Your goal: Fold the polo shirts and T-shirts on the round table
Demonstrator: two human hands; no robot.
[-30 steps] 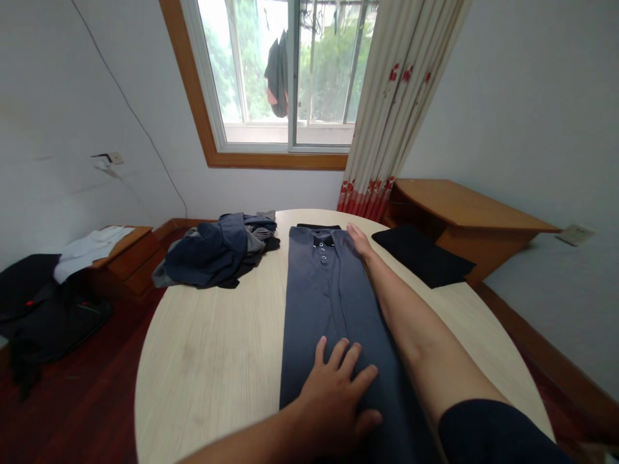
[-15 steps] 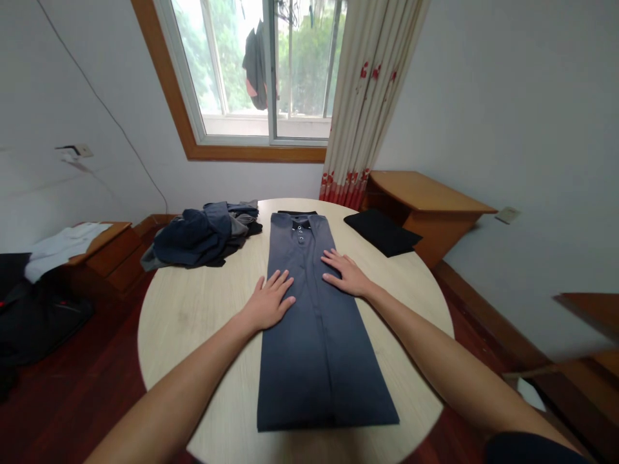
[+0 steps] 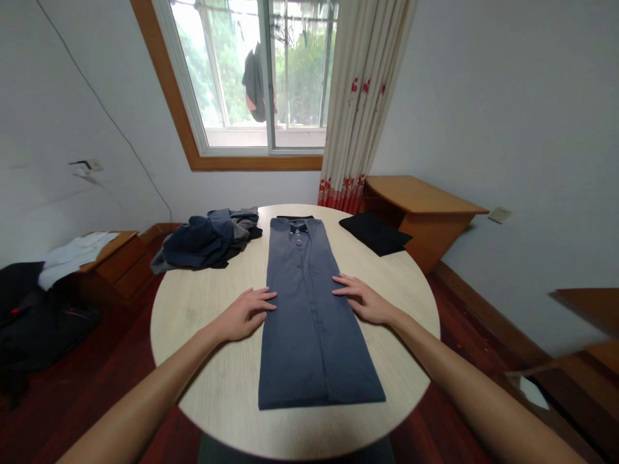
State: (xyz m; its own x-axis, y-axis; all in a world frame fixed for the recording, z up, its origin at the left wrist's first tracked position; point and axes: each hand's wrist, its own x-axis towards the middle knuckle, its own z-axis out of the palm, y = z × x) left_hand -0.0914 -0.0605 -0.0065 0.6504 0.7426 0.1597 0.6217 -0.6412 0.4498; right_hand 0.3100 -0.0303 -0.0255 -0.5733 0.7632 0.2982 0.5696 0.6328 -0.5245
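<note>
A blue-grey polo shirt (image 3: 309, 322), folded into a long narrow strip, lies lengthwise down the middle of the round pale wooden table (image 3: 203, 361), collar at the far end. My left hand (image 3: 244, 314) rests flat on the table at the shirt's left edge, its fingertips touching the cloth. My right hand (image 3: 363, 300) lies flat at the shirt's right edge, its fingers on the cloth. Both hands are open and hold nothing.
A heap of dark blue and grey clothes (image 3: 206, 238) sits at the table's far left. A folded black garment (image 3: 374, 232) lies at the far right. A wooden desk (image 3: 420, 200) stands behind it, by the curtain (image 3: 360, 96). Low furniture with white cloth (image 3: 72, 254) is on the left.
Both hands have slid back toward me along the shirt's edges and apart, from on top of the cloth to its sides. The view has drawn back from the table.
</note>
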